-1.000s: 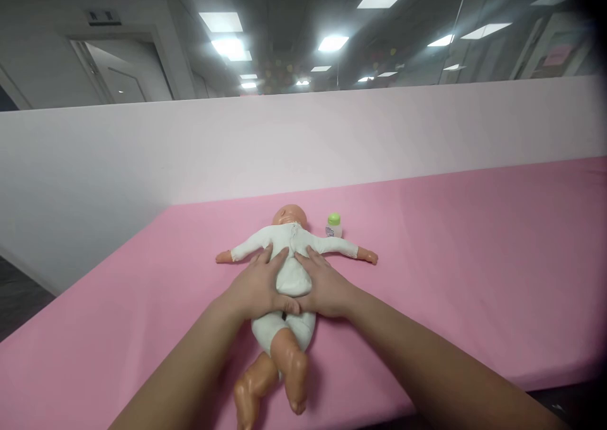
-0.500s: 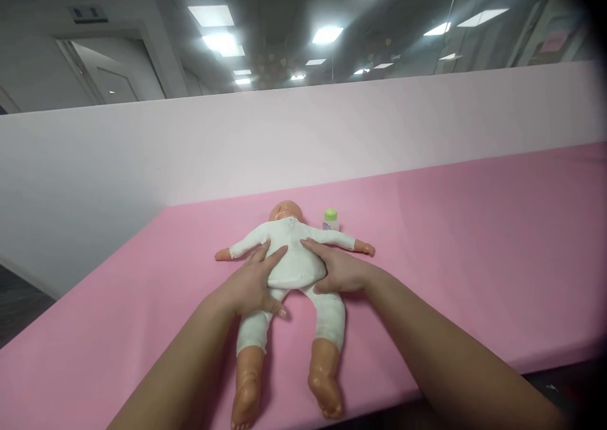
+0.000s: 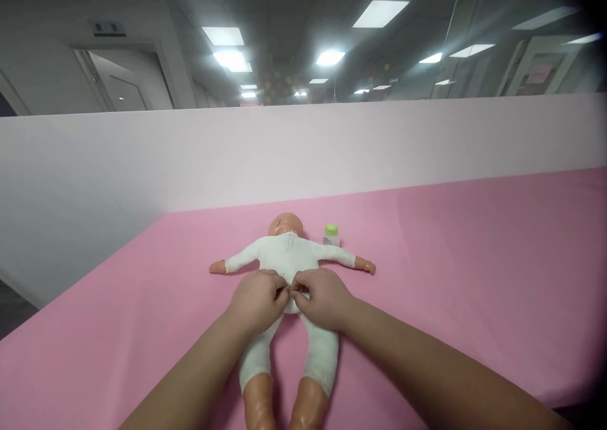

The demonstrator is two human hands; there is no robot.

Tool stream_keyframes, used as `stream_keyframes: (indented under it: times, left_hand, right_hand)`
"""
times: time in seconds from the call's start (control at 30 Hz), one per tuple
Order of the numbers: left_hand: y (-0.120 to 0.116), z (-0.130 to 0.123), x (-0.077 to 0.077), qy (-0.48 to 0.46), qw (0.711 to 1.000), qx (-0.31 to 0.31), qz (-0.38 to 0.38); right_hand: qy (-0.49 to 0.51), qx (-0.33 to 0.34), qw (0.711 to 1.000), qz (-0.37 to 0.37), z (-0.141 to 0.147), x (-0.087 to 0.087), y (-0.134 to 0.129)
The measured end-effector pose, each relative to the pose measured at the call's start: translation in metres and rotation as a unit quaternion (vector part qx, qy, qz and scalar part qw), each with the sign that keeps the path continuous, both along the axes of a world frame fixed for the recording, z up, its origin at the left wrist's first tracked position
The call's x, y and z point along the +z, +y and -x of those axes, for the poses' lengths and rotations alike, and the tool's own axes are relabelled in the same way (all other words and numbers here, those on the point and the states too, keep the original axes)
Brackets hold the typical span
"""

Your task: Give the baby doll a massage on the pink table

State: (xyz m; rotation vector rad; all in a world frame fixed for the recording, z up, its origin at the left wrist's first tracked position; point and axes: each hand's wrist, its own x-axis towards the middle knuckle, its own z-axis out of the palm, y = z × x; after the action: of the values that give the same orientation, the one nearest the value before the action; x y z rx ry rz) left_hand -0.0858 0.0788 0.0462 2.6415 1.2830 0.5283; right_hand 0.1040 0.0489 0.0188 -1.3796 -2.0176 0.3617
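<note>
Head view: white-clothed doll (image 3: 286, 251) lies on pink desk (image 3: 441, 259), head at far end, arms spread left and right, legs toward near side. Left grip (image 3: 286, 292) and right grip (image 3: 294, 291) close together over doll's lower body, thumbs pressed to curled fingers; cannot tell if cloth is pinched. Green-lidded jar (image 3: 331, 235) upright, just beyond doll's right-side arm.

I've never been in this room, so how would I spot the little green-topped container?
On the pink-covered surface, in front of the white wall, find the doll with its arms spread. Just beyond its arm on the view's right stands the small container. Its bright green lid sets it apart from the white-and-tan doll.
</note>
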Motion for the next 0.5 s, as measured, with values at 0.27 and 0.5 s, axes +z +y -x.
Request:
stream_keyframes:
  times: [0.27,0.5]
  left_hand:
    - [0.004,0.007,-0.009,-0.004,0.999,0.046,0.025]
    - [0.001,0.003,-0.010,-0.028,0.998,0.050,0.006]
  right_hand:
    - [-0.071,0.064,0.994,-0.054,0.002,0.000,0.016]
    - [0.011,0.112,0.986,-0.120,-0.006,-0.025,0.019]
